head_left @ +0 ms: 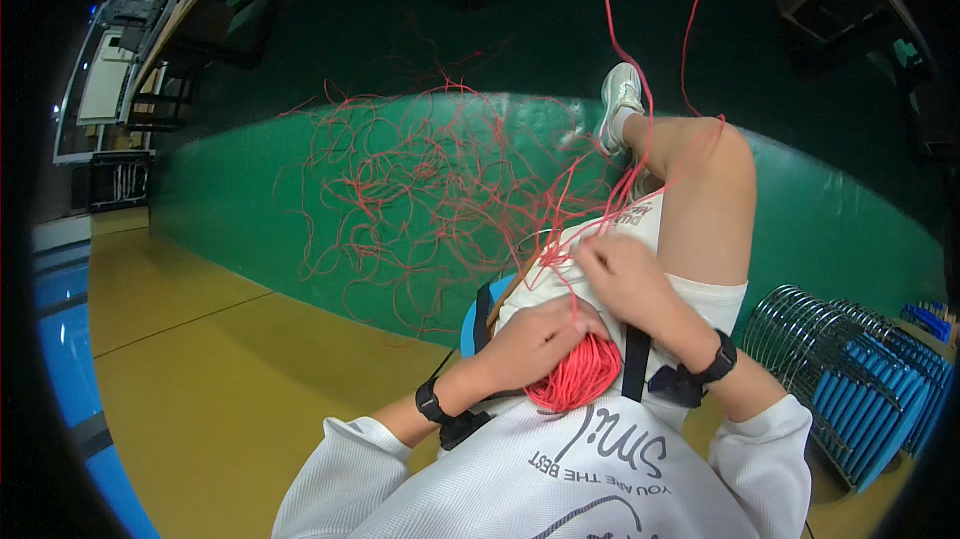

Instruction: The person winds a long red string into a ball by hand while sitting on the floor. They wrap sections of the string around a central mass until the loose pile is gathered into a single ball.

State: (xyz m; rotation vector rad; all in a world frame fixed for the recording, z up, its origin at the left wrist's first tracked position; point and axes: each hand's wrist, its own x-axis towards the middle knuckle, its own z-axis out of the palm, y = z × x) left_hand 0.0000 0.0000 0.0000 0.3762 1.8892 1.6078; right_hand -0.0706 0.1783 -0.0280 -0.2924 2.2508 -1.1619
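White shirt (500, 474), red cord (580, 379), shiny green floor (235, 224)

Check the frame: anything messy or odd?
Yes: red cord sprawls in loose, crossing loops over the green floor, looking tangled, unlike the gathered bundle at the left hand. Whether it's knotted, I can't tell.

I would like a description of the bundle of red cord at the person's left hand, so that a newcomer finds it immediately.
Start at the white shirt, low in the picture. At its upper edge, the left hand partly covers a rounded red bundle. It is compact, unlike the loose red tangle spread across the green floor.
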